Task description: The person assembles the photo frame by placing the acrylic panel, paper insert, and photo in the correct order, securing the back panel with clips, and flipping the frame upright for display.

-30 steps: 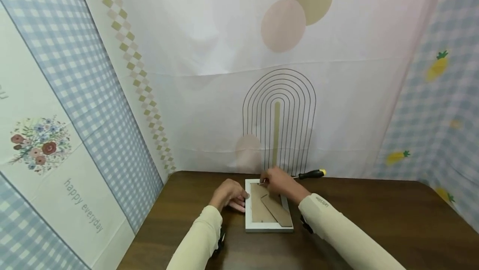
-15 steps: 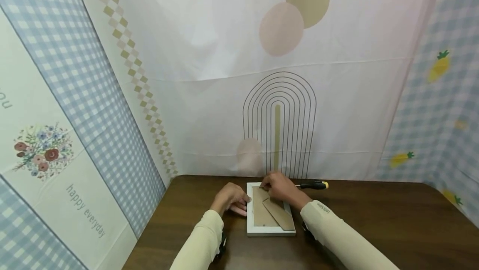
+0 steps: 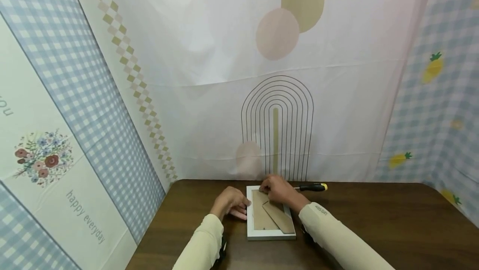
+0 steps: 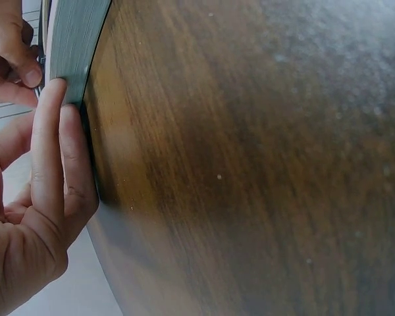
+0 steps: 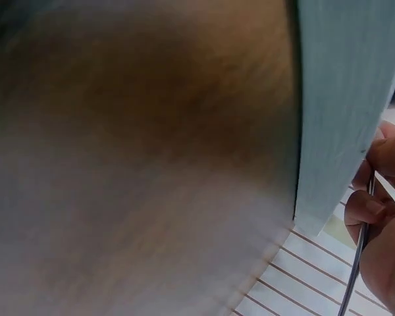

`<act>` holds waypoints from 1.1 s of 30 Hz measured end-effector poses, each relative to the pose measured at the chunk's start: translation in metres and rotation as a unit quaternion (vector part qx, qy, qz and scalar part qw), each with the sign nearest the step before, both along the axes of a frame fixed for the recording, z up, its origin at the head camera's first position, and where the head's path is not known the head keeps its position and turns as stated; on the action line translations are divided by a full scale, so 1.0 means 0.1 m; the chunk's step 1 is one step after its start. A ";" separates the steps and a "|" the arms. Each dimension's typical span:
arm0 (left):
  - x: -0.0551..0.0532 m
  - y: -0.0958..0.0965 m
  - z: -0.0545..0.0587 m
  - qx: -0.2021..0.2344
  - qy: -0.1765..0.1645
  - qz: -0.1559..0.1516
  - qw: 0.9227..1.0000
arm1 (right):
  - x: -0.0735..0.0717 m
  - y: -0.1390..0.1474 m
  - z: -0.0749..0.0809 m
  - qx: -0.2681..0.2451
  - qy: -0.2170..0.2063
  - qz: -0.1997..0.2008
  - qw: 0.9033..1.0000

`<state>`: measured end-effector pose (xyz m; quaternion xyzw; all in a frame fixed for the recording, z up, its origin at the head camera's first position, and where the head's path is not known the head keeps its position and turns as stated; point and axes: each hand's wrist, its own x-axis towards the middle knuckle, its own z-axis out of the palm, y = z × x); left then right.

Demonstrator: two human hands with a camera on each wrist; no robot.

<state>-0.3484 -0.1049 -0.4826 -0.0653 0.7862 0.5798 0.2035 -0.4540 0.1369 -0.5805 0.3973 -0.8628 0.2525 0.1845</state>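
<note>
In the head view, a white picture frame (image 3: 271, 233) lies face down on the table. A brown backing board (image 3: 260, 218) with a stand flap (image 3: 278, 216) fills its back. My right hand (image 3: 280, 190) is over the frame's far end, fingers bent, gripping a screwdriver (image 3: 313, 187) by its metal shaft. The black and yellow handle sticks out to the right; the tip is hidden by the fingers. Along the left side my left hand (image 3: 231, 201) touches the frame's rim. In the left wrist view, its extended fingers (image 4: 48, 145) rest against the frame's side (image 4: 78, 46).
The dark wooden table (image 3: 359, 224) reaches back to a printed cloth wall (image 3: 209, 128). Checked cloth hangs at the left (image 3: 108, 107) and right. A small dark tab (image 3: 264, 229) shows at the board's near edge.
The head view has tilted slightly upward, so everything sits lower. The screwdriver handle has dipped nearer level, and my right fingers have shifted a little at the far edge. My left hand stays beside the frame.
</note>
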 end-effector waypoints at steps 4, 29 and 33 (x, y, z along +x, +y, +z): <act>0.00 0.00 -0.03 -0.004 0.002 -0.002 1.000 | 0.00 -0.02 -0.04 0.001 0.007 -0.002 1.000; -0.02 0.01 -0.02 -0.010 0.009 0.001 1.000 | 0.57 -0.26 0.61 0.059 -0.030 -0.047 0.997; -0.01 0.01 -0.01 -0.012 0.008 0.001 1.000 | 0.43 -0.23 0.43 0.065 0.007 -0.044 0.997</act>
